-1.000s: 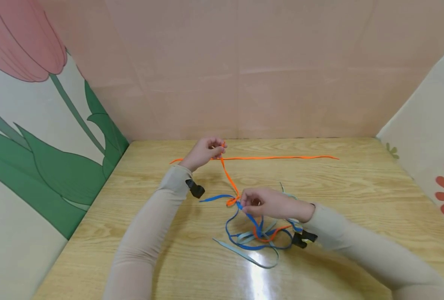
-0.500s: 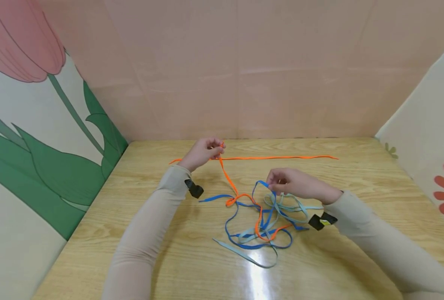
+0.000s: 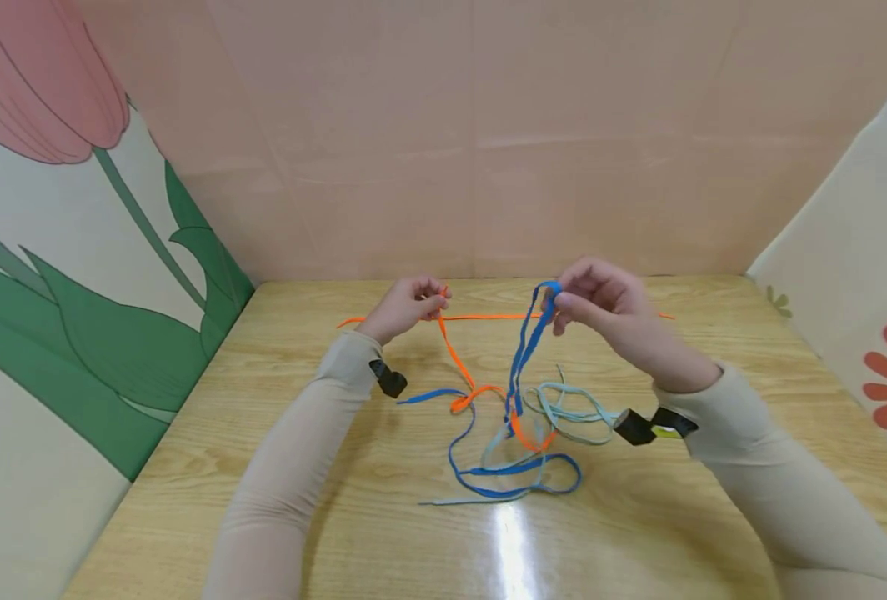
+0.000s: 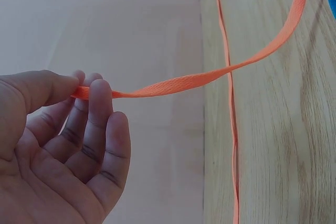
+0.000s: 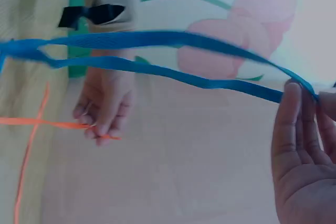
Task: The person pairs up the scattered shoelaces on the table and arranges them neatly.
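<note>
My left hand (image 3: pixel 406 310) pinches the end of an orange shoelace (image 4: pixel 178 84) between thumb and fingers, holding it above the back of the table. From there the lace slopes down into a tangle. Higher and to the right, my right hand (image 3: pixel 608 312) pinches a blue shoelace (image 3: pixel 528 350), which hangs from the fingers as a long loop in two strands. Its lower end runs into the tangle, where the orange lace and a pale green shoelace (image 3: pixel 574 412) cross it. How the laces are knotted there cannot be made out.
A second orange shoelace (image 4: pixel 232 145) lies stretched across the back of the wooden table (image 3: pixel 323 517), behind the tangle. A pink wall (image 3: pixel 473 150) rises at the table's far edge. Flower-patterned panels stand at the left and right.
My right hand has moved up, back and to the right, lifting the blue shoelace into a tall loop. The pale green lace's near end has shifted. My left hand stays in place.
</note>
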A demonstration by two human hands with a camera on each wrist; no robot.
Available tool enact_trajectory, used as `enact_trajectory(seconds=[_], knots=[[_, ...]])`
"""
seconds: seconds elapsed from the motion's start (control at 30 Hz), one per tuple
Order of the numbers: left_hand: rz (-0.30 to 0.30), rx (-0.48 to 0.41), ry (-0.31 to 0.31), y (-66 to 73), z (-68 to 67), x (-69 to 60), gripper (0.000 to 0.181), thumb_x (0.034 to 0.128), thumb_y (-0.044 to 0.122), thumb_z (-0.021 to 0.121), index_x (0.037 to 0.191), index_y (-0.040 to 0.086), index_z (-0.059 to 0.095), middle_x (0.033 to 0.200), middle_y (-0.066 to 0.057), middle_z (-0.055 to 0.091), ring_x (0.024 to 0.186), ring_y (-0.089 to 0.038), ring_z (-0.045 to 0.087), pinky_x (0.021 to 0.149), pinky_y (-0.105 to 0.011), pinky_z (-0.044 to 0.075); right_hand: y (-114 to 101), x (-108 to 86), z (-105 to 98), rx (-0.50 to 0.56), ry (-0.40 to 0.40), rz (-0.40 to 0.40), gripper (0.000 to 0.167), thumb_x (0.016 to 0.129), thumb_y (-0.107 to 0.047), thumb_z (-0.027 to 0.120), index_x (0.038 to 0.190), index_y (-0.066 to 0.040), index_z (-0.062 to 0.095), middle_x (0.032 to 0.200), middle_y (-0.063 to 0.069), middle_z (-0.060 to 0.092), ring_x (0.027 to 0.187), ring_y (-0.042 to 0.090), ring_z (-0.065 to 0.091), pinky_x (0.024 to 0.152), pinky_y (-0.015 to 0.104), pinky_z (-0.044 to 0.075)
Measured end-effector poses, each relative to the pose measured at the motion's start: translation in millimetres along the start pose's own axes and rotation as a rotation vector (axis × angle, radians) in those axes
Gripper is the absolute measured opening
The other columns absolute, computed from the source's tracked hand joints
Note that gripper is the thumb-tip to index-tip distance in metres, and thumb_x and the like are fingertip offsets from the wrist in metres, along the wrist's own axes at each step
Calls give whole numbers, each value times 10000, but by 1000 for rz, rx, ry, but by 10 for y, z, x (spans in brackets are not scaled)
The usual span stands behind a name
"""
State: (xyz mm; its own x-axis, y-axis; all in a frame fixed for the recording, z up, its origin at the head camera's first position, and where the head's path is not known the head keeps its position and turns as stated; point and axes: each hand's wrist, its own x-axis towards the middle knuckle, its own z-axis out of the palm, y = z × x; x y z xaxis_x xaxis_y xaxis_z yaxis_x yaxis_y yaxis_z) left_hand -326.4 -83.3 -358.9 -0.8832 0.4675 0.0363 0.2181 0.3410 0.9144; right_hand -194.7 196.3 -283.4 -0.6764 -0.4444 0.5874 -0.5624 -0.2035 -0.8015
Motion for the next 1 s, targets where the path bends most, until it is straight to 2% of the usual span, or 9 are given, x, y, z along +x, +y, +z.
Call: enact_trajectory(seconds=[0.1, 0.2, 0.3, 0.4, 0.53, 0.67, 0.83, 0.93, 1.0], knots=[[7, -1, 6, -9, 3, 1, 136, 982, 105, 561, 1080, 23, 609, 1027, -110, 647, 839, -212, 601, 781, -287, 543, -85, 17, -17, 78, 54, -87, 151, 949, 137, 455, 1020, 68, 570, 938, 142, 686, 804, 216, 683, 677, 281, 566], [9, -1, 10, -14, 3, 1, 135, 982, 100, 561, 1079, 20, 609, 1018, -109, 644, 832, -204, 598, 773, -285, 539, -99, -1, -123, 23, 100, -58, 148, 948, 134, 460, 1006, 54, 570, 906, 119, 687, 769, 198, 676, 661, 270, 565], [8, 1, 8, -17, 5, -3, 130, 984, 97, 556, 1079, 26, 608, 1027, -122, 641, 836, -210, 598, 772, -281, 538, -18, -47, -315, -92, 121, 69, 111, 956, 91, 489, 1020, 46, 567, 884, 74, 677, 720, 168, 647, 627, 245, 550], [11, -1, 2, -23, 4, -7, 124, 984, 94, 554, 1074, 26, 606, 1054, -156, 639, 829, -203, 593, 764, -275, 534, 141, -127, -550, -343, 102, 299, 103, 984, -46, 530, 1065, 12, 558, 886, 30, 652, 700, 137, 607, 603, 239, 528], [11, -7, -3, -26, -1, -13, 115, 979, 90, 562, 1059, 17, 602, 1056, -152, 642, 805, -173, 583, 743, -259, 524, 429, -273, -840, -697, -89, 644, 176, 1007, -204, 532, 1101, -57, 554, 932, 21, 624, 739, 129, 581, 613, 287, 497], [4, 3, -8, -24, -1, -22, 114, 980, 97, 563, 1054, 19, 600, 1045, -112, 649, 807, -168, 586, 737, -248, 520, 697, -428, -981, -786, -380, 840, 96, 997, -128, 524, 1046, -55, 562, 903, 60, 622, 764, 167, 573, 611, 306, 461], [-2, 29, -22, -24, 8, -24, 131, 987, 110, 553, 1072, 21, 599, 1065, -113, 655, 839, -216, 591, 738, -249, 517, 879, -550, -890, -691, -645, 950, 43, 943, -39, 564, 986, -34, 568, 829, 34, 578, 696, 139, 522, 586, 262, 418], [-2, 38, -27, -23, 7, -21, 146, 989, 116, 552, 1086, 16, 595, 1080, -114, 655, 831, -205, 584, 736, -245, 514, 913, -549, -771, -650, -709, 991, 67, 907, -17, 607, 960, -23, 565, 790, 16, 565, 664, 121, 511, 581, 233, 403], [-2, 43, -30, -20, 2, -24, 150, 990, 120, 551, 1092, 18, 593, 1088, -115, 654, 824, -192, 580, 733, -246, 515, 901, -523, -694, -703, -722, 972, 89, 888, -41, 640, 944, -29, 572, 782, 7, 567, 669, 118, 517, 596, 235, 410]])
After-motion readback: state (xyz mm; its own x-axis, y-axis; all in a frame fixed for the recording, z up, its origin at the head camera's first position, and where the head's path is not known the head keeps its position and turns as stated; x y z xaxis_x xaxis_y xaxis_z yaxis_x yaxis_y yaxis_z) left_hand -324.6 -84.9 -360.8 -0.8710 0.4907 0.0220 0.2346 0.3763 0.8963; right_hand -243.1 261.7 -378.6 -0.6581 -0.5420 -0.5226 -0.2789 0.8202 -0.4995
